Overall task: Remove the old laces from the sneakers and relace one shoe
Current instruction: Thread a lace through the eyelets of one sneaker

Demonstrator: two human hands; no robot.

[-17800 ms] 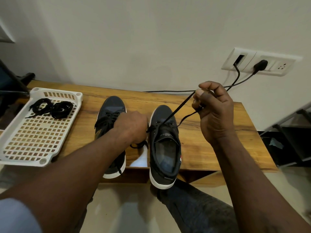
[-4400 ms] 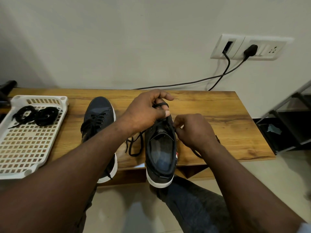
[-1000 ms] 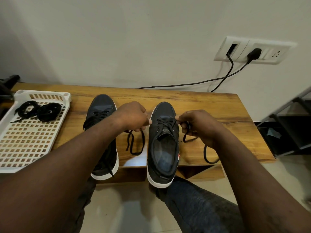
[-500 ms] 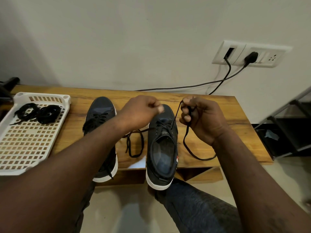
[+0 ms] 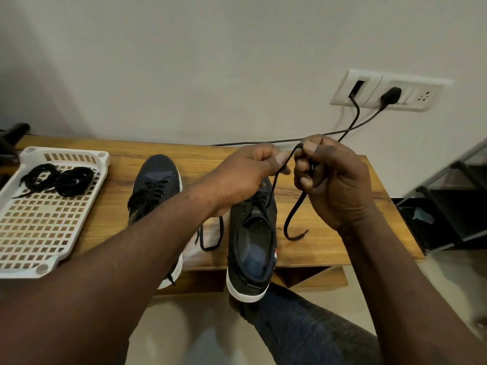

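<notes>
Two old laces (image 5: 75, 177) lie coiled in the white tray (image 5: 15, 271) at nine o'clock on the bench (image 5: 316, 248), so the stripping looks done. The second shoe (image 5: 155, 185) sits laced at ten o'clock. The shoe (image 5: 251, 233) at six o'clock below the hands has a lace (image 5: 276, 180) crossed through its eyelets. The right hand (image 5: 332, 180) pinches one end, raised. The left hand (image 5: 247, 175) is curled beside that strand; whether it grips the other end I cannot tell. Snugging and tying seem to remain.
</notes>
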